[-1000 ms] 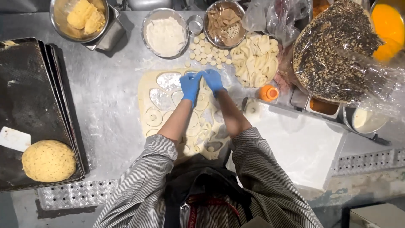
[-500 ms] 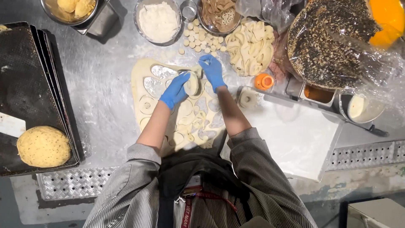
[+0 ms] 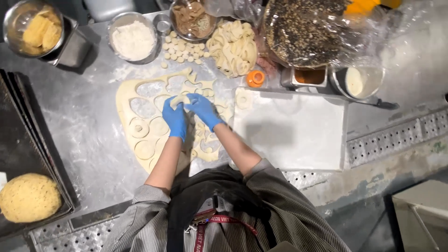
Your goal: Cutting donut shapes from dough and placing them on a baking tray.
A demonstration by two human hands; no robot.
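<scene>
Dough [image 3: 140, 105] lies flat on our gray table [image 3: 88, 154], rolled thin and full of round holes. Some cut rings still sit in the sheet near its lower left part. Our left hand [image 3: 176, 119] and our right hand [image 3: 204, 109] both wear blue gloves. They are close together over the middle of the sheet, and between their fingertips they pinch a small piece of dough [image 3: 178, 99], lifted a little off the sheet.

Behind the sheet we see a heap of little dough balls [image 3: 183, 50] and a pile of dough rings [image 3: 233, 46]. A bowl of flour [image 3: 134, 39] stands at the back, and a bowl with yellow lumps [image 3: 35, 29] stands in the far left corner. A small orange cutter [image 3: 255, 78] sits just past a white board [image 3: 298, 133] on our right side. One dough ring [image 3: 243, 99] lies at the edge of that board. On our left, a big round yellow loaf [image 3: 29, 197] rests on a dark tray [image 3: 18, 130].
</scene>
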